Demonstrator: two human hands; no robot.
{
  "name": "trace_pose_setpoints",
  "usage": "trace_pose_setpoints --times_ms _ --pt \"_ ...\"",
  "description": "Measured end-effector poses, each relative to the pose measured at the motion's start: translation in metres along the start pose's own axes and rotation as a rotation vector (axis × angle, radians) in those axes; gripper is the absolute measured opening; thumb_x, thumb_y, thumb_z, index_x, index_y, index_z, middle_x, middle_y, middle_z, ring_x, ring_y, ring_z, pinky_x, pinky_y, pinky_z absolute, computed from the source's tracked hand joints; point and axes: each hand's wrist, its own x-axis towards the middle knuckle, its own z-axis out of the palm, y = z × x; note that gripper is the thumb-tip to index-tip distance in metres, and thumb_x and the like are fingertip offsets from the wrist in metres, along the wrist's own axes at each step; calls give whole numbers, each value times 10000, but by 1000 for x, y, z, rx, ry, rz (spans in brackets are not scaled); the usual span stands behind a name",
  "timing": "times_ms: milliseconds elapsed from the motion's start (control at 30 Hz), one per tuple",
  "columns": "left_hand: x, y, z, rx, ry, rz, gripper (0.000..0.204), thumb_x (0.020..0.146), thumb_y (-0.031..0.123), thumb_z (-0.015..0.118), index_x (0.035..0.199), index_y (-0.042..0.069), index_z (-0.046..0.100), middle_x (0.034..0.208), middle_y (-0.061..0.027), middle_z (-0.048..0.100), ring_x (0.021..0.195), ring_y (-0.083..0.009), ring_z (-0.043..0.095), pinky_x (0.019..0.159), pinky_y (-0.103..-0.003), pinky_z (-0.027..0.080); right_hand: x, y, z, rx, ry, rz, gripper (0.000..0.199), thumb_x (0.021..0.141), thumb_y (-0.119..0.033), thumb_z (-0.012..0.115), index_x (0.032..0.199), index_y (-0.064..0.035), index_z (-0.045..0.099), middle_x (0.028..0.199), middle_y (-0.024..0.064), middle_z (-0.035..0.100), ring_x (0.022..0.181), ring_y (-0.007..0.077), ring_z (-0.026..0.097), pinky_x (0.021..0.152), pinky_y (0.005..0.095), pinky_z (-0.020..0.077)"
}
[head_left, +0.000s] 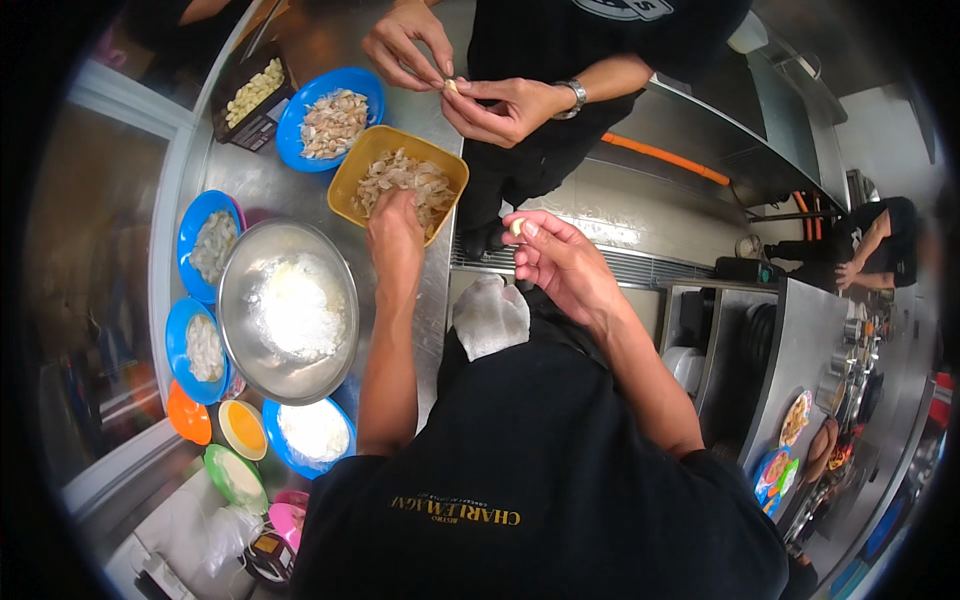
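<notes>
My right hand [562, 262] pinches a pale peeled garlic clove [518, 227] between thumb and fingers, held up right of the yellow tub [345, 200]. Papery garlic skins [412, 178] fill much of that tub. My left hand [396, 225] reaches over its near rim into the skins, fingers drawn together and tips hidden; what they grip, if anything, does not show. Behind the tub is a blue bowl of unpeeled cloves [335, 124]. Farther left, a dark box contains peeled cloves [255, 94]. Across from me, a co-worker's two hands [480, 95] hold another clove [451, 86].
A large steel bowl of white powder [288, 305] stands left of my forearm. Around it are blue bowls of pale food [207, 247], a bowl of white powder [315, 432] and a yellow-orange bowl [243, 430]. The steel table's edge [448, 290] runs beside my left arm.
</notes>
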Motion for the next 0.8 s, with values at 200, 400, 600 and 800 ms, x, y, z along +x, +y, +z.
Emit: trace_pose_setpoints --times_ms 200,400,600,800 --pt "-8 16 -8 118 33 -60 175 961 100 642 1104 51 732 1097 -142 728 1020 -358 674 885 -453 487 -1 -2 7 65 58 27 257 1050 -176 634 1249 -15 658 1035 39 721 815 60 646 768 228 575" --pt "-19 47 -36 -430 -38 -108 162 947 92 709 1097 36 734 1027 -105 750 897 -274 722 785 -376 547 -1 5 7 -33 76 -40 226 1052 -178 636 1213 -24 672 1005 35 718 806 54 639 752 220 560" --pt "-36 100 -60 -629 -228 -24 140 925 84 752 1035 -1 736 930 -105 760 831 -211 734 751 -333 566 0 18 15 -285 151 -184 217 1039 -200 664 1165 -27 693 985 23 704 814 69 626 757 231 544" --pt "-41 104 -54 -631 -164 -40 114 902 39 734 1005 -6 722 903 -109 753 781 -195 726 738 -327 570 -4 13 26 -536 187 -303 205 1023 -167 684 1128 8 698 946 35 717 812 73 641 746 247 554"
